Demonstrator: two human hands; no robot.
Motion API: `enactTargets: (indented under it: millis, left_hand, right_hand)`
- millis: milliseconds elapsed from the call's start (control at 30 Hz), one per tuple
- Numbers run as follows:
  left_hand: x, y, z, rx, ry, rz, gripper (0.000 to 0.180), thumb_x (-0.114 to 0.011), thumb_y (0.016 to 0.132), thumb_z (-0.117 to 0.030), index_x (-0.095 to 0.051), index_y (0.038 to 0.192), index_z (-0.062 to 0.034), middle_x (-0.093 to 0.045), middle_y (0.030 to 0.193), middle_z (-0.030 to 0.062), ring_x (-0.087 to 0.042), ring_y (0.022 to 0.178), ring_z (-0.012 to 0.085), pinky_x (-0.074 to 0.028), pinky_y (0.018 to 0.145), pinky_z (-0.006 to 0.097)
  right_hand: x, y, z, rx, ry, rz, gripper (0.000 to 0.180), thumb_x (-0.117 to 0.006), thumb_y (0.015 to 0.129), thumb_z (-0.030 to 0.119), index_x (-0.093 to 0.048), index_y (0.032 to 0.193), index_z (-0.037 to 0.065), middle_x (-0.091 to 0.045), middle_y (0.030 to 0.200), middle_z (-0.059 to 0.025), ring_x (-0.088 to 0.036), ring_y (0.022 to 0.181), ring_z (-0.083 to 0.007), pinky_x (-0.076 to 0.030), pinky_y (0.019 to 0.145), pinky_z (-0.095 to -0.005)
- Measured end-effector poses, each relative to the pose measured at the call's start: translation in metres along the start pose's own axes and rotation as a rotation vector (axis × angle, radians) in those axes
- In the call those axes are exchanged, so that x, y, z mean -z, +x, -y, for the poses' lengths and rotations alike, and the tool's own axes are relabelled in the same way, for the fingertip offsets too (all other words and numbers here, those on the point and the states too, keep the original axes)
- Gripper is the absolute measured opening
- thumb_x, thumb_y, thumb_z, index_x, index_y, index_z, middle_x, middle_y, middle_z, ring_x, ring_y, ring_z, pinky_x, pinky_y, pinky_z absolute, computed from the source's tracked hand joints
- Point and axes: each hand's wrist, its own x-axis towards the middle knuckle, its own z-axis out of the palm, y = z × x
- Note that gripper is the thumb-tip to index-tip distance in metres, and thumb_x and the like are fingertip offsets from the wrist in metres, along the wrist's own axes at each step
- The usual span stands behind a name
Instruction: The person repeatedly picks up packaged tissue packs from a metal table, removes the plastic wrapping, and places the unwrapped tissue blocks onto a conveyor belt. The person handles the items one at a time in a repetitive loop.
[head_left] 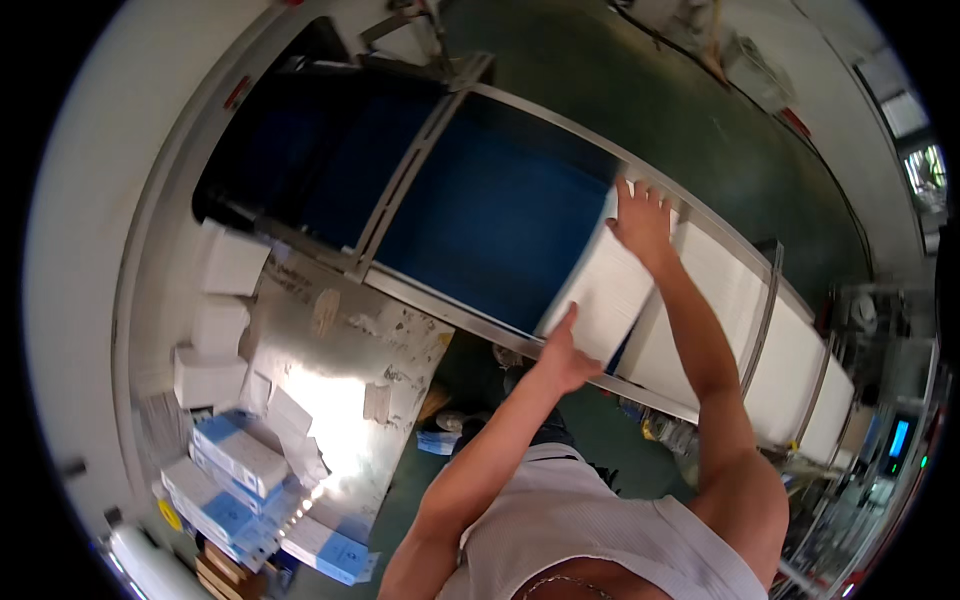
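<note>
White sheet lies long-ways across the blue belt, left hand at its near end, right hand at its far, fingers spread.

A scuffed silver sheet-metal table carries 1 broad white glare. Left of the table rises a plain off-white wall; to its right spreads smooth dark-green floor, with a bright paned window farther right.
</note>
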Motion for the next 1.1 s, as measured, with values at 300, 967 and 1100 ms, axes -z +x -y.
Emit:
enactTargets:
  millis: [300,967,1100]
  left_hand:
    - [0.175,-0.046,0.068,-0.743,0.392,0.061,0.04,-0.067,0.098,-0.021,-0.059,0.134,-0.007,-0.069,0.12,0.0082,-0.067,0.107,0.0192,-0.057,0.085,0.037]
    - [0.702,-0.22,0.283,-0.529,0.261,-1.854,0.107,-0.088,0.072,-0.032,-0.027,0.161,-0.0371,-0.037,0.153,0.0271,-0.045,0.136,0.046,-0.04,0.106,0.058]
    - [0.692,-0.229,0.283,-0.53,0.244,-1.754,0.106,-0.085,0.072,-0.032,-0.026,0.161,-0.0401,-0.044,0.143,0.0251,-0.049,0.128,0.045,-0.044,0.1,0.056]
  right_hand:
    - [-0.017,-0.185,0.141,0.531,0.748,0.24,0.014,-0.073,0.09,0.014,-0.07,0.098,0.002,-0.07,0.078,-0.0156,-0.068,0.067,-0.0312,-0.053,0.064,-0.0403]
    - [-0.112,-0.458,0.582,1.289,0.31,0.825,0.039,-0.071,0.088,0.028,-0.068,0.116,0.002,-0.073,0.084,-0.0155,-0.071,0.081,-0.0332,-0.055,0.076,-0.0424]
    - [-0.144,-0.495,0.614,1.342,0.278,0.889,0.045,-0.071,0.089,0.035,-0.067,0.12,0.003,-0.075,0.091,-0.0168,-0.073,0.085,-0.0331,-0.056,0.078,-0.0428]
